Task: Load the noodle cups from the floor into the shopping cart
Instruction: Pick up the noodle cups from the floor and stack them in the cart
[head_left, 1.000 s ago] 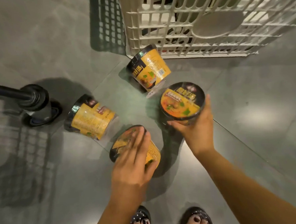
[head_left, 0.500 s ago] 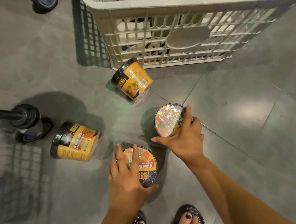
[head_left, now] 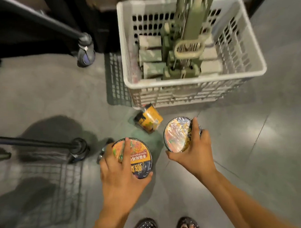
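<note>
- As you look down over both forearms, your left hand point(head_left: 121, 175) grips the left noodle cup point(head_left: 140, 160) from above. Its fingers are spread across the printed lid, and the thumb hooks round the near right rim.
- Your right hand point(head_left: 196, 155) grips the right noodle cup point(head_left: 175, 137), whose film-covered lid faces up and glares. The thumb lies along the near rim and the fingers curl over the right edge.
- The two held cups sit side by side but apart, near the middle of the view, on the near side of the shopping cart point(head_left: 193, 82).
- A third noodle cup point(head_left: 150, 120) lies on its side on the grey tiled floor point(head_left: 253, 142). It is just in front of the cart's near wall, farther out than the held pair and between them.
- A dark rounded edge point(head_left: 101, 152) shows just left of your left hand; it is too blurred to name.
- The cart is a white slotted plastic tub. A green handle column point(head_left: 192, 26) rises from inside it, with pale green packets point(head_left: 151, 54) stacked to its left.
- Two black tubes end in wheels: the far caster point(head_left: 86, 50) at upper left and the near caster point(head_left: 78, 150) at middle left.
- Your feet, in dotted sandals point(head_left: 146, 227), stand at the near edge.
</note>
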The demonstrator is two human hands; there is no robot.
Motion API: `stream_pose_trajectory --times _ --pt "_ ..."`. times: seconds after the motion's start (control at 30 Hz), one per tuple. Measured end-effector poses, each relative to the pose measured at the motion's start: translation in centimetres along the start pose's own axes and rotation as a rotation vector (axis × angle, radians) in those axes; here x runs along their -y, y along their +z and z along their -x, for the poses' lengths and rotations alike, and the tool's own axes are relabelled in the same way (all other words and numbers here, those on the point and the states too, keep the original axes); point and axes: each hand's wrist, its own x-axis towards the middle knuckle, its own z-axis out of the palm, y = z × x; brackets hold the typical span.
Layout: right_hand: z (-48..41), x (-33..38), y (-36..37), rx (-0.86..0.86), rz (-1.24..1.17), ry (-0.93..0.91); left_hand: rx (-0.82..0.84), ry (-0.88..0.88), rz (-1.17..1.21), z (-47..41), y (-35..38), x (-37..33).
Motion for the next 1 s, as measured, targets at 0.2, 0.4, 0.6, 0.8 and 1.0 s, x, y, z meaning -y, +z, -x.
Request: stream_pose_trajectory --times 0.2,0.4,0.6,0.8,1.0 --pt "-1.4 12.6 -12.6 -0.030 0.016 -0.167 -0.146 0.006 0.035 -3.7 -15.2 -4.2" --pt "2.9 24.5 -25.3 0.026 0.010 -0.325 -0.296 0.008 0.047 -1.4 -31.8 -7.9" --pt "11.4 32.3 -36.5 0.049 -0.008 -0.445 -0.326 -0.060 0.009 7.4 -45.7 -10.5" --pt "20.9 35.8 -43.3 0.123 -0.007 -0.512 -0.363 -0.143 0.051 19.2 -53.7 -11.2" --pt "28.9 37.2 -43.8 0.321 0.050 -0.574 -0.403 -0.365 0.151 30.2 -55.9 -9.7"
